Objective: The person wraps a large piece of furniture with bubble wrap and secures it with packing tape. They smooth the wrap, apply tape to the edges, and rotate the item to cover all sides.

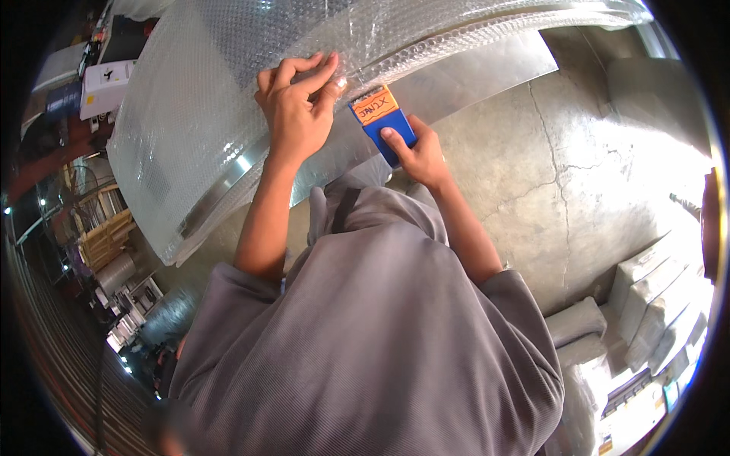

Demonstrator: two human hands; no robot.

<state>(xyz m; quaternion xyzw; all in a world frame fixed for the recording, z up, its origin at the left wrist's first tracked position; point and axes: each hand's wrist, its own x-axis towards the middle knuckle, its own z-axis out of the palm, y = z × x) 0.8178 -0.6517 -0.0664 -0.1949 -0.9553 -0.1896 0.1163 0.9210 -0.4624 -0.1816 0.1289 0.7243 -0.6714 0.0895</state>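
A sheet of clear bubble wrap point(190, 99) covers a large, broad panel in front of me. My left hand point(296, 102) is over its near edge, fingers bent and thumb drawn toward the forefinger. Whatever lies between those fingertips is too clear or small to make out. Just right of it, my right hand point(422, 156) grips a flat blue tape dispenser point(389, 131) with the thumb on top. An orange label with handwriting covers the dispenser's upper part, and its toothed end points at the wrap's edge. Below the wrap, a bare shiny metal strip point(487, 80) shows.
Cracked concrete floor point(525, 159) stretches to the right. Wrapped pale blocks point(654, 296) stand at the lower right. On the left are a white box point(106, 87), a wooden crate point(106, 228) and assorted equipment. Bubble wrap hangs down past the panel's left end.
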